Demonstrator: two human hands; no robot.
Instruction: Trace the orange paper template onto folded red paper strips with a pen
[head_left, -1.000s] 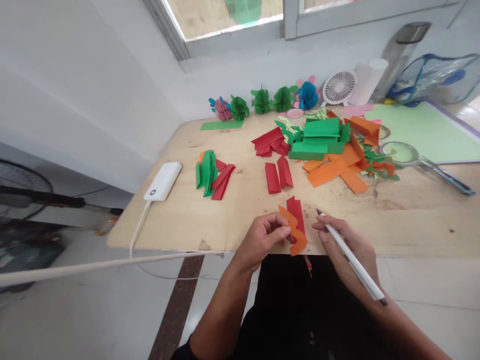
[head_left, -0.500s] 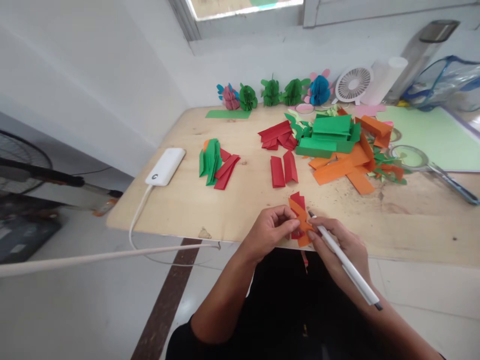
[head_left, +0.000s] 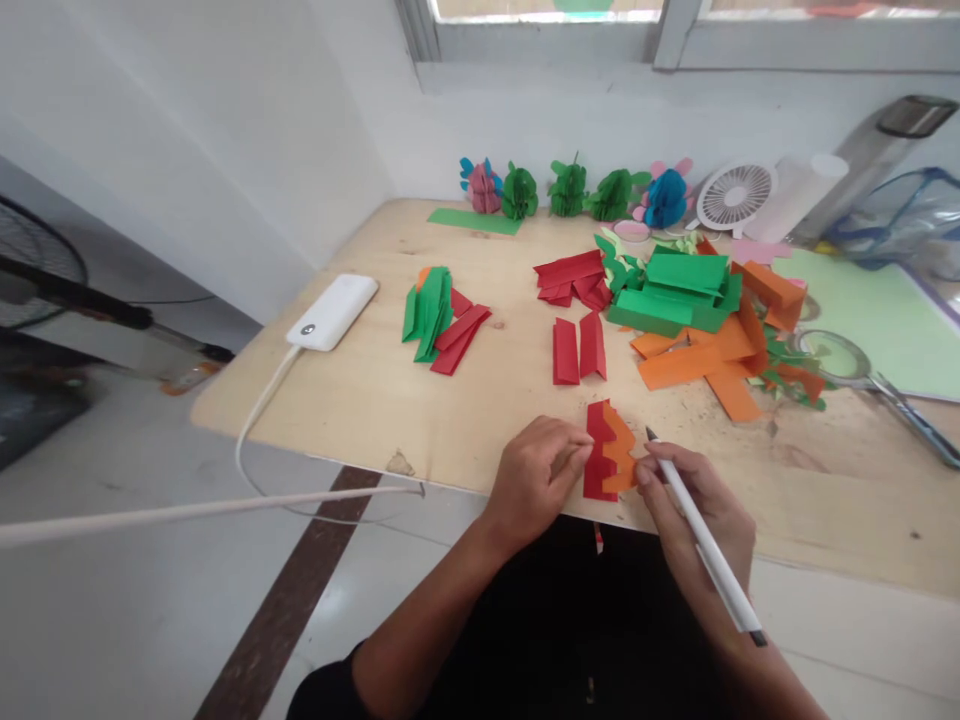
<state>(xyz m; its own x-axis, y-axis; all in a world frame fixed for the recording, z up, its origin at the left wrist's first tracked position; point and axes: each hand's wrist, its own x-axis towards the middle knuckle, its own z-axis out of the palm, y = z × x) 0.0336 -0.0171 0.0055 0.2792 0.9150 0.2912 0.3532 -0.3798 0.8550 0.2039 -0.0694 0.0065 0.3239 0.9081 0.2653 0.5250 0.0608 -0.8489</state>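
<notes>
A folded red paper strip point(head_left: 598, 470) lies by the table's front edge, with an orange paper cutout point(head_left: 619, 455) with a wavy, notched outline on top of it. My left hand point(head_left: 534, 478) is closed, thumb and forefinger together at the strip's left edge. In my right hand point(head_left: 709, 510) is a white pen point(head_left: 705, 540), its dark tip pointing away from me, just right of the cutout. The fingertips of that hand touch the cutout's right edge. Just beyond are two more folded red strips point(head_left: 566, 352).
Green folded strips point(head_left: 686, 290), orange strips point(head_left: 682, 365) and a red pile point(head_left: 571, 278) lie behind. Scissors point(head_left: 911, 415) and a tape roll point(head_left: 834, 357) are at right. A white power bank point(head_left: 334, 312) with a cable sits left. Paper figures point(head_left: 568, 190) and a small fan point(head_left: 737, 197) line the wall.
My left fingers have moved off the orange cutout to the red strip's left edge. The cutout now lies straighter along the strip's right side. The camera view has shifted slightly.
</notes>
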